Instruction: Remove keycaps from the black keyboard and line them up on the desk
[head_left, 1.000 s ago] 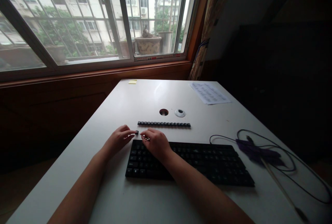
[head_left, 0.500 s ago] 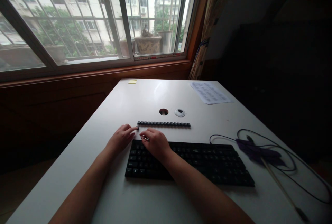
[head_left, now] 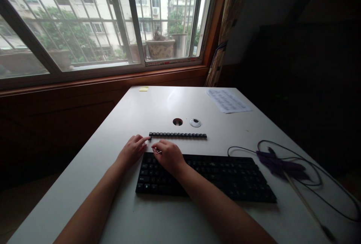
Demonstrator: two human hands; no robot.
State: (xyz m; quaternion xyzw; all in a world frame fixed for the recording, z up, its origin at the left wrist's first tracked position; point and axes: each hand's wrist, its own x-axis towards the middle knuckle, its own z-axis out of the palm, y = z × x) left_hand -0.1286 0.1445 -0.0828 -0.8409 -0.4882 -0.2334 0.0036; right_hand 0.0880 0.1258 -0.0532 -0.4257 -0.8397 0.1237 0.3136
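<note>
And the loose keycap (head_left: 149, 138) has slid up to the left end of the keycap row (head_left: 178, 135), lining up just below it! The left hand (head_left: 132, 150), unclenched, rests a fingertip on it; the right hand (head_left: 171, 156), above the keyboard (head_left: 225, 176), grasps a small metal tool (head_left: 158, 151), type unclear.

Bench (head_left: 166, 105): smooth, white, semi-glossy surface, with a soft pale sheen toward the window. Keyboard (head_left: 234, 178): black, matt, plastic-looking; keycaps (head_left: 177, 135) in the row of like finish. Cable (head_left: 335, 170): dark, smooth, plastic-looking sheath. Purple bundle (head_left: 270, 163): soft, matt, cloth-like. Sheet (head_left: 228, 101): matt white paper. Sticky note (head_left: 143, 89): matt yellow paper. Window frame (head_left: 136, 20): smooth, grey, metallic-looking. Sill (head_left: 175, 71): reddish-brown wood, faintly glossy. Curtain (head_left: 217, 67): patterned cloth.
</note>
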